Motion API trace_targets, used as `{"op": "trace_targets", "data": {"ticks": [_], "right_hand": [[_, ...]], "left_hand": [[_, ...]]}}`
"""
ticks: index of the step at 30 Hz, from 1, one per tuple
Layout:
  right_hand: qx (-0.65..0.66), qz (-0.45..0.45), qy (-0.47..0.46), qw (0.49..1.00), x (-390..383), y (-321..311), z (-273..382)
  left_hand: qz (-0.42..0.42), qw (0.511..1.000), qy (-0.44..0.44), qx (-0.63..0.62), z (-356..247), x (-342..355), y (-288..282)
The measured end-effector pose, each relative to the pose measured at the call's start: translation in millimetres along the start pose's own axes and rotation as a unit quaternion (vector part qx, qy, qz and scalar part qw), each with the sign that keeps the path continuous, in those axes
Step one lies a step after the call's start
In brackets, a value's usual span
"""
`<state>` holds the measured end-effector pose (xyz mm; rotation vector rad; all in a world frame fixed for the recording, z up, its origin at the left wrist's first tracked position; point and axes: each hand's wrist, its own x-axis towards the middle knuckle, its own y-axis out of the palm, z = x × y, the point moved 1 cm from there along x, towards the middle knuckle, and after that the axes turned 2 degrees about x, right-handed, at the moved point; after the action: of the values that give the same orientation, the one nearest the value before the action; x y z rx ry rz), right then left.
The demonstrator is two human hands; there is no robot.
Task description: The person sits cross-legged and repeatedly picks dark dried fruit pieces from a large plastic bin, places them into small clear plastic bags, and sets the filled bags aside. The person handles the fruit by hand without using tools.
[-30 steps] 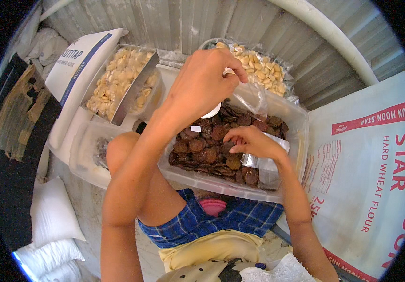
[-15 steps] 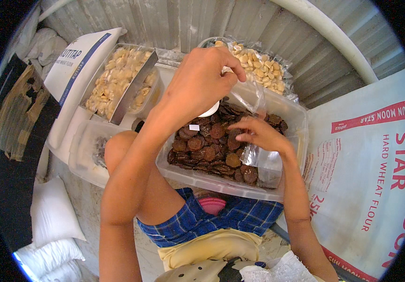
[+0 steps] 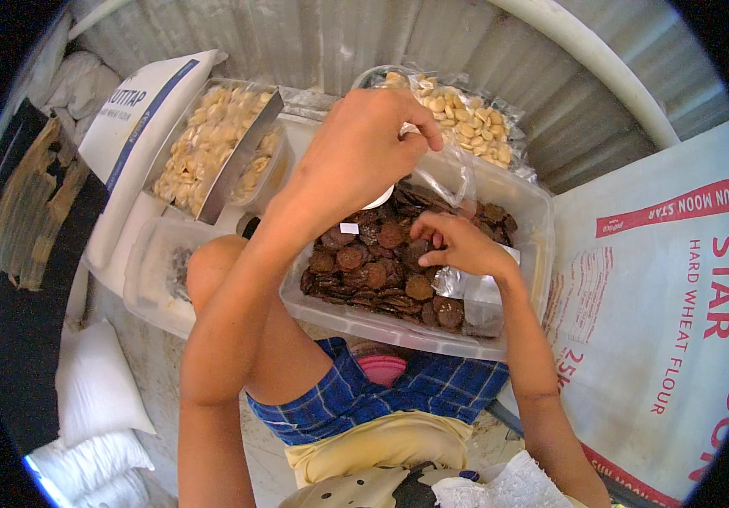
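- The left hand [image 3: 373,135] hangs high over the far side of the translucent tub [image 3: 538,241], thumb and forefinger curled close. Clear plastic film [image 3: 468,179] droops just beside it; from where I stand, I can't tell whether the fingers have hold of it.
- The right hand [image 3: 470,247] hovers low over the dark brown biscuit discs [image 3: 364,278], thumb and forefinger parted, with nothing I can see gripped between them. Staying low seems to keep the discs close to the fingertips.
- The discs lie heaped inside the tub, whose walls keep them together. It stands right before the person's checked shorts [image 3: 441,385], presumably so both hands reach in easily.
- A shiny wrapper [image 3: 479,288] lies under the right wrist; a small white slip [image 3: 348,229] rests on the heap.
- Pale biscuits in a tray [image 3: 212,148] and a clear bag of pale biscuits [image 3: 473,118] stand beyond, perhaps set aside to leave the hands room.
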<state>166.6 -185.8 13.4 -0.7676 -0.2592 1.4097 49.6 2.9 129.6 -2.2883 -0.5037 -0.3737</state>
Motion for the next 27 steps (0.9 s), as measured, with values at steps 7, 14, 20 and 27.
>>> {"op": "trace_targets", "data": {"ticks": [7, 14, 20, 27], "right_hand": [[0.074, -0.066, 0.057, 0.993, 31.1, 26.7, -26.2], [0.059, -0.047, 0.006, 0.997, 29.4, 31.0, -18.4], [0.011, 0.217, 0.016, 0.976, 4.4, -5.4, 12.4], [-0.091, 0.217, -0.093, 0.967, -4.8, 12.3, -7.4]], "left_hand": [[-0.007, 1.000, 0.002, -0.011, -2.8, 1.3, 2.6], [-0.001, 1.000, -0.004, -0.007, -2.2, 0.6, 2.0], [0.001, 1.000, 0.018, 0.010, 4.7, -1.7, 3.9], [0.048, 0.999, -0.002, 0.007, 6.7, -2.2, 13.6]]}}
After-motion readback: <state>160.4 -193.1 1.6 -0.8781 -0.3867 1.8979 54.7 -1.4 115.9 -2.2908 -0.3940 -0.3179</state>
